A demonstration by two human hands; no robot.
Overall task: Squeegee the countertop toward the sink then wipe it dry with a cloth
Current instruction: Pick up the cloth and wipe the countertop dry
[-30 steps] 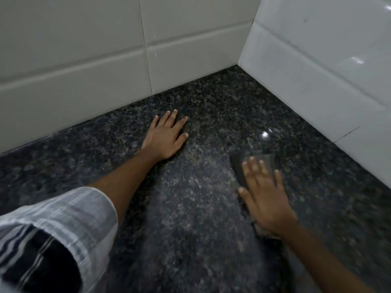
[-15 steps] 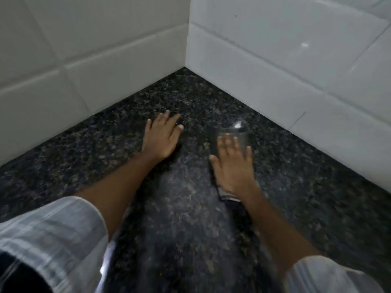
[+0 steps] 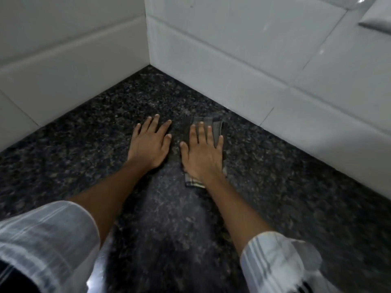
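Observation:
A dark speckled granite countertop (image 3: 275, 187) runs into a tiled corner. My right hand (image 3: 202, 154) lies flat, fingers spread, pressing a folded grey checked cloth (image 3: 215, 129) onto the stone; the cloth shows past my fingertips and under my wrist. My left hand (image 3: 150, 142) rests flat on the bare countertop just left of it, fingers apart and holding nothing. A paler smeared band runs down the counter between my forearms. No squeegee and no sink are in view.
White wall tiles (image 3: 243, 66) rise on the right and on the left (image 3: 63, 66), meeting at a corner beyond my hands. My striped white sleeves (image 3: 46, 240) fill the lower corners.
My right hand has slid the cloth from the right toward the corner, ending beside my left hand. The view has swung so the corner sits nearer the centre. The left hand stays planted.

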